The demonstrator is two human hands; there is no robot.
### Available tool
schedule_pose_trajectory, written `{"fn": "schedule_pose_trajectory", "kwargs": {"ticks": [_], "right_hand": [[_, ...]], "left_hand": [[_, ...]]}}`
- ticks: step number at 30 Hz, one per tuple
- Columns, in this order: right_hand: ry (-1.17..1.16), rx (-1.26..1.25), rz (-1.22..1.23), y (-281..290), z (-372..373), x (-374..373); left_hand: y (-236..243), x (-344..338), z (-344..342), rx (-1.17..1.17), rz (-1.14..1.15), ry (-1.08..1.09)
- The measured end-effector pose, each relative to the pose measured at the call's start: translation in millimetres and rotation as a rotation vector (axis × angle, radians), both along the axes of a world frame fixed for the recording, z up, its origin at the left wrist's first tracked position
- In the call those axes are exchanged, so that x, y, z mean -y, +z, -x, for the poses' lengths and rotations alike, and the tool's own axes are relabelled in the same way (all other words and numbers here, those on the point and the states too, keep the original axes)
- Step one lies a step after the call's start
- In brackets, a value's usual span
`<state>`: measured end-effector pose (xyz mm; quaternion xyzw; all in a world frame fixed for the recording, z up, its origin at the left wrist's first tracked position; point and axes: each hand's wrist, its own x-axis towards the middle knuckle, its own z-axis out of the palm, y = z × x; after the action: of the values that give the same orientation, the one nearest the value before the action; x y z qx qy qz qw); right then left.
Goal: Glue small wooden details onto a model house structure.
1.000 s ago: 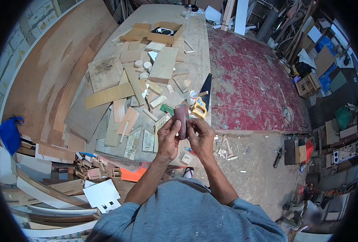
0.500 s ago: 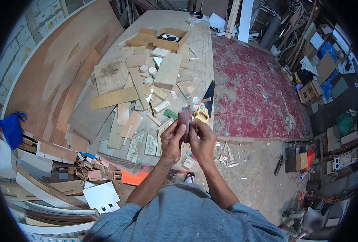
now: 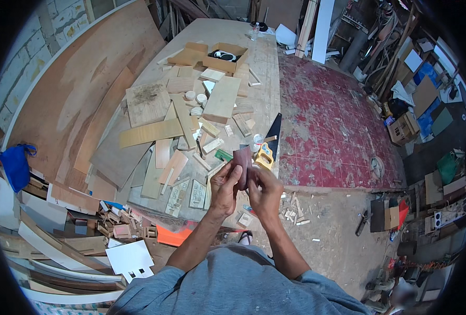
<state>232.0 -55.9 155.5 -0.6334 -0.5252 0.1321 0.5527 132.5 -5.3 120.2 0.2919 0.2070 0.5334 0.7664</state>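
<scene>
What I see held up between the person's two hands is a dull reddish-brown, narrow, sheet-like piece [image 3: 242, 159], matt on its surface and bowed along its length. It stands with its long side running away from the body, the far end poking clear above the fingers. The left grip [image 3: 224, 193] has it along one side, thumb laid on its face; the right grip [image 3: 266, 193] pinches it at the opposite side, lower down. A greyish sliver shows at the far end. Fingers hide much of the lower part, and I can't tell its material.
</scene>
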Motion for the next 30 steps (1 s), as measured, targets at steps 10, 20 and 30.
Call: {"fn": "schedule_pose_trajectory", "kwargs": {"ticks": [10,20,30], "right_hand": [[0.001,0.019,-0.066,0,3,-24],[-0.019,0.013,-0.017,-34,4,-16],[0.144,-0.58,0.17,-51,-17,-7]], "left_hand": [[-4,-13,5,-0.051,-0.007,-0.022],[-29,-12,3,-0.091,0.047,-0.015],[-33,-9,2,0.001,0.103,-0.104]]}}
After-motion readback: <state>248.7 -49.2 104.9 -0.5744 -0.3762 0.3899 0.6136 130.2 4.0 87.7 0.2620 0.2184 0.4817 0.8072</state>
